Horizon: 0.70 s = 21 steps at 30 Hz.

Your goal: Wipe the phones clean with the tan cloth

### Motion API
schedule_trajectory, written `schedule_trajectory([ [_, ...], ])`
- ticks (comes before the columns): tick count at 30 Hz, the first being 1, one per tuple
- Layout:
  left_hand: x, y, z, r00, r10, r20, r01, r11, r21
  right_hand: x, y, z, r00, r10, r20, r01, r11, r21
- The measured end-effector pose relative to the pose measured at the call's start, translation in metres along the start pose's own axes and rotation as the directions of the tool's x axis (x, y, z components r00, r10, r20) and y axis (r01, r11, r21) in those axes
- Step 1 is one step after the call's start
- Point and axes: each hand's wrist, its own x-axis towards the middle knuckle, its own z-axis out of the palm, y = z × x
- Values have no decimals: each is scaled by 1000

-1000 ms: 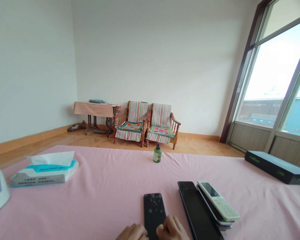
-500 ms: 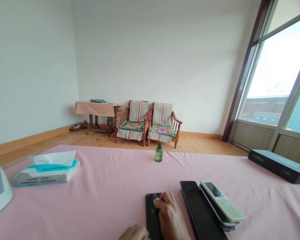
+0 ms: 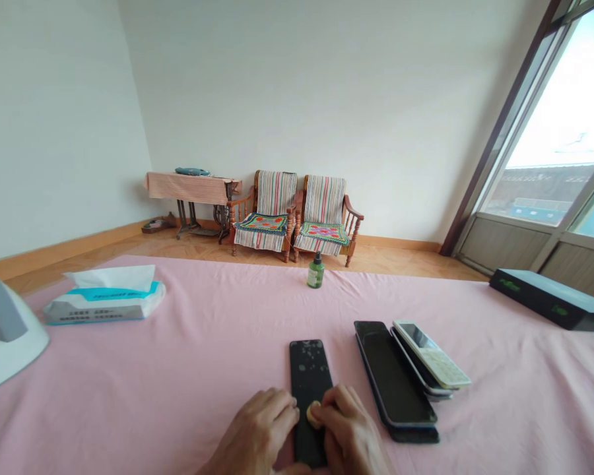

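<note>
My left hand (image 3: pixel 262 422) is gripping the phone (image 3: pixel 307 382), my right hand (image 3: pixel 349 422) pinching a pale pad (image 3: pixel 313 415) on its seemingly spotless lower half, while whitish spots (image 3: pixel 307 350) are remaining above.

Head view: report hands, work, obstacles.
Left hand touching flat black rectangular phone. Right hand holding small pale-yellow rounded piece against it. Whitish spots near phone's top. Stacked black and white phones to the right, not blocking.

Left hand (image 3: pixel 264 425): palm down, curled | right hand (image 3: pixel 350 422): pinching
</note>
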Motion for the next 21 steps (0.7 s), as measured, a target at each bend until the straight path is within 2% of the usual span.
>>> schedule_trajectory([
  [2, 2, 10, -13, 997, -65, 44, 65, 998, -15, 19, -4, -8, 996, 88, -7, -87, 994, 71],
  [5, 4, 18, -24, 994, -73, 80, 74, 997, -14, 48, 2, -9, 983, 172, -57, -168, 983, 69],
  [11, 2, 14, -23, 998, -19, 57, 19, 1000, -9, 80, 28, 12, 969, 244, -29, -245, 969, -40],
  [15, -1, -1, -9, 997, 69, -19, -69, 998, 1, 74, 22, 15, 979, 204, 18, -203, 978, -44],
  [18, -3, -14, 10, 978, 173, -113, -171, 985, 24, 54, 10, 13, 985, 138, 108, -137, 990, -13],
  [21, -3, -20, 22, 960, 199, -197, -194, 980, 46, 30, 6, 13, 989, 27, 146, -31, 999, 21],
])
